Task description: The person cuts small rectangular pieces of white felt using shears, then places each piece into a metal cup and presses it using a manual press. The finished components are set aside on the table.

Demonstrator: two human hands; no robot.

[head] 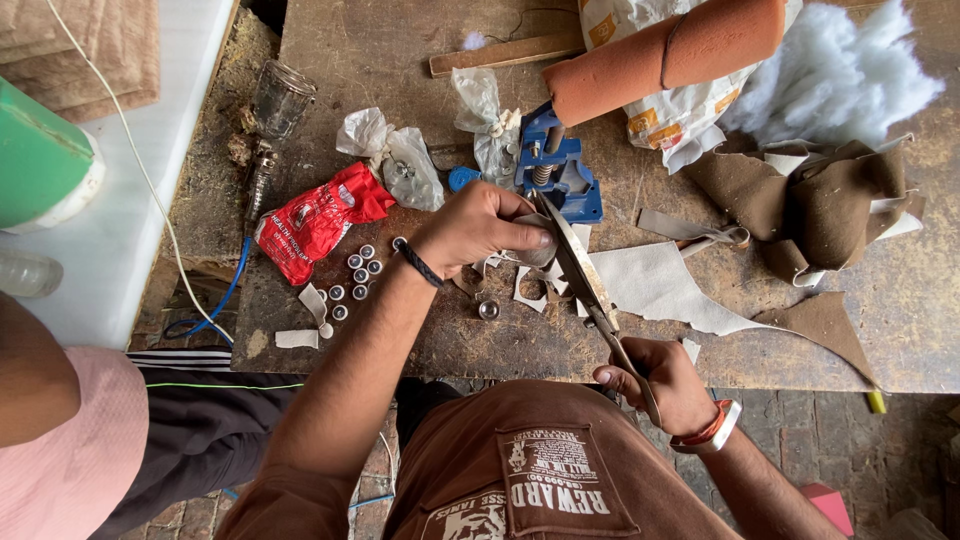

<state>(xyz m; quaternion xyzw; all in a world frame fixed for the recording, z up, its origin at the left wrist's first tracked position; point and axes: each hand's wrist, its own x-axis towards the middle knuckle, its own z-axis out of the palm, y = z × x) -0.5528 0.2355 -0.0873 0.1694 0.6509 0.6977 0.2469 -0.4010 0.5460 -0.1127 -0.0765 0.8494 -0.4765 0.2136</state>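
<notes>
Nearest the wearer, the right hand (662, 385) is closed around the handles of a pair of long scissors (585, 280), just past the table edge. Their long axis runs up and to the left, away from the body, so the blades point toward the left hand (480, 228). The blades appear slightly parted, with the tips at the small pale piece of material (537, 247) pinched in the left-hand fingers. That piece is held just above the wooden worktable (400, 330), ahead and to the left of the right hand, and the left hand is the nearer of the two to it.

Beside the left wrist lies a cluster of small round metal caps (355, 275), with a red packet (315, 222) just beyond. Pale offcuts (655, 285) lie under and to the right of the blades. Farther off stands a blue press tool (562, 170), then brown felt pieces (810, 195) and white stuffing (835, 70).
</notes>
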